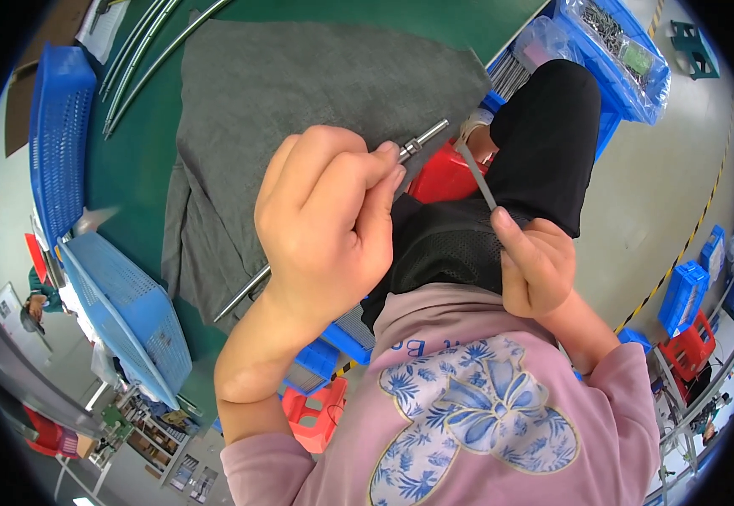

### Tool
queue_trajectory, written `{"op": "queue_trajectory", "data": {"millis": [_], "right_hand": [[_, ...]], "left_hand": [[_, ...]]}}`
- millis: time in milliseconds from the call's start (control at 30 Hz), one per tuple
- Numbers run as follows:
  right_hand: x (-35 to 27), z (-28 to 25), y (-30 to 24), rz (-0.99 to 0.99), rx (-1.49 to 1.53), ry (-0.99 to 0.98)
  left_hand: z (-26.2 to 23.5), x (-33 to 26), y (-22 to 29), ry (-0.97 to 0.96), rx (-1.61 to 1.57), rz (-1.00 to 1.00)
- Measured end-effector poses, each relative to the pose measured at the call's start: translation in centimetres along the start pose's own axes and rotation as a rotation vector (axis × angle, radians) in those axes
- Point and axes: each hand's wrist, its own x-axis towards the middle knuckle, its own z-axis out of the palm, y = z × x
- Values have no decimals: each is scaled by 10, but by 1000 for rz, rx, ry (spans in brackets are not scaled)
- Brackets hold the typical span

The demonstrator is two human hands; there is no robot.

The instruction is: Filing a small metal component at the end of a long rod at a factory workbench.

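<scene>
Rod (424, 140) in left hand (325, 219) (threaded end), strip (477, 177) in right hand (536, 266)

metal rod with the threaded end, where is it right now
In the head view the metal rod sits centre frame, held in the left hand, slanting over the grey cloth; its tip points toward the red bin.

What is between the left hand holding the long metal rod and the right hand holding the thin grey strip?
In the head view, between the left hand and right hand lie the person's black-clad lap and a red plastic container.
</scene>
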Motion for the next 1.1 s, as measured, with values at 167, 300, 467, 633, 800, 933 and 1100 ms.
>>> {"op": "queue_trajectory", "data": {"millis": [167,300,467,633,800,933,1100], "right_hand": [[23,5,-1,111,-20,102],[57,20,6,107,-24,268],[79,38,7,175,96,319],[78,44,11,111,120,386],[83,42,3,205,128,295],[82,38,4,282,48,320],[80,21,0,147,11,277]], "left_hand": [[0,-2,4,9,-7,-32],[1,-4,6,23,-33,-67],[-3,-2,8,-30,-24,-82],[1,-4,10,30,-73,-112],[5,-5,9,46,-83,-103],[5,-4,10,54,-81,-102],[7,-5,9,68,-77,-87]]}}
